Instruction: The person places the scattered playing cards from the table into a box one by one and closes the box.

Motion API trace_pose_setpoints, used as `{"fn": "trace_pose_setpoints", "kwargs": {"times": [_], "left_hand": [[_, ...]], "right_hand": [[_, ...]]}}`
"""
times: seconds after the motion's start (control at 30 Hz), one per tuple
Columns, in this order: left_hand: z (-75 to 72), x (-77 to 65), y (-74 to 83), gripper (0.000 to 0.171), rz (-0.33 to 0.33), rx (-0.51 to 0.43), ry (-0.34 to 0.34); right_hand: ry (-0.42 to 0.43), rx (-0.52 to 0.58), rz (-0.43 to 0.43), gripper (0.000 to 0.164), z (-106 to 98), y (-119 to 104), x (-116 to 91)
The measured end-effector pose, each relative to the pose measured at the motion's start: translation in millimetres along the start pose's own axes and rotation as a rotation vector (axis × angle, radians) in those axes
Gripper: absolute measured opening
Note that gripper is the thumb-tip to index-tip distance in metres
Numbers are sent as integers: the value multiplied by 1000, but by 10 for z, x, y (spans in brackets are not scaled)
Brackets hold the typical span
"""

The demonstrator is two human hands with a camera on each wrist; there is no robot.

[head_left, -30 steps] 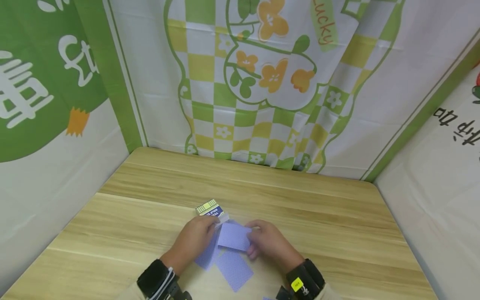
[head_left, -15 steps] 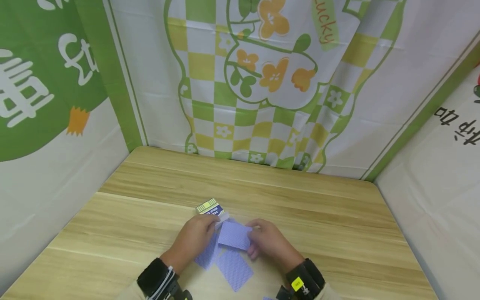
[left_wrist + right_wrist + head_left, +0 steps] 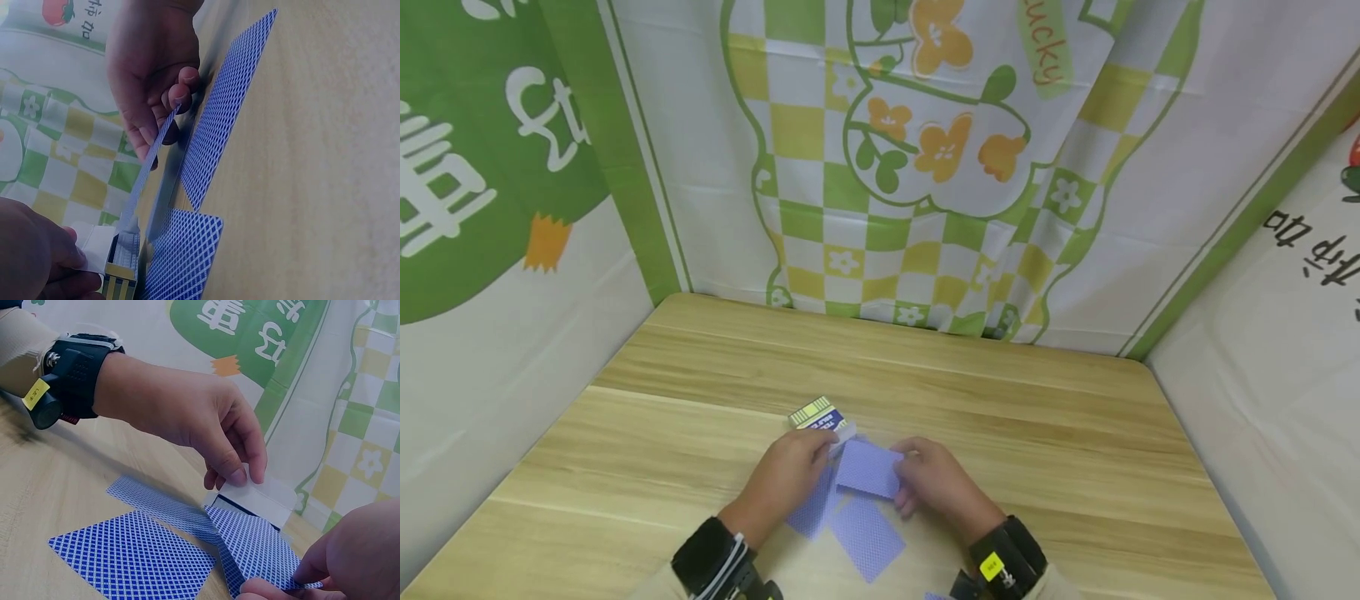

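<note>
My left hand [image 3: 778,475] pinches the white flap [image 3: 94,247] of a small playing-card box [image 3: 817,413], printed yellow and blue, at the middle of the table. Its top end is opened towards me. From the other side my right hand [image 3: 942,485] pinches a blue-patterned playing card [image 3: 868,468] by its right edge, thumb above and fingers beneath. In the left wrist view the card slants down, its far end right at the box's mouth. Fingers of my right hand [image 3: 312,569] cover the card's near corner in the right wrist view.
Below the hands lie a loose card [image 3: 868,540] and, further left, another card [image 3: 811,510] partly under the held one. A blue card corner [image 3: 936,597] shows at the bottom edge. Printed curtains [image 3: 910,250] enclose the wooden table [image 3: 1075,433] on three sides.
</note>
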State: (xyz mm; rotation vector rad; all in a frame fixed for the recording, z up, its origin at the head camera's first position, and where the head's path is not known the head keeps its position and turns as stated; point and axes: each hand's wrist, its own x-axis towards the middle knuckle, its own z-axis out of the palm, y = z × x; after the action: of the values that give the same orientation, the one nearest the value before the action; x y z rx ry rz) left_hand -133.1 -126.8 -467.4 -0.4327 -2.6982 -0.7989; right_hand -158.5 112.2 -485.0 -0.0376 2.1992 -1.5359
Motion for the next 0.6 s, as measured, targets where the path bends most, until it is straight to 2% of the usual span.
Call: {"fn": "trace_pose_setpoints", "kwargs": {"times": [0.27, 0.6], "left_hand": [[0, 2, 5, 16, -6, -3, -10], [21, 0, -18, 16, 7, -3, -6]], "right_hand": [[5, -26, 3, 40, 7, -7, -3], [-6, -1, -40, 40, 6, -6, -2]]}}
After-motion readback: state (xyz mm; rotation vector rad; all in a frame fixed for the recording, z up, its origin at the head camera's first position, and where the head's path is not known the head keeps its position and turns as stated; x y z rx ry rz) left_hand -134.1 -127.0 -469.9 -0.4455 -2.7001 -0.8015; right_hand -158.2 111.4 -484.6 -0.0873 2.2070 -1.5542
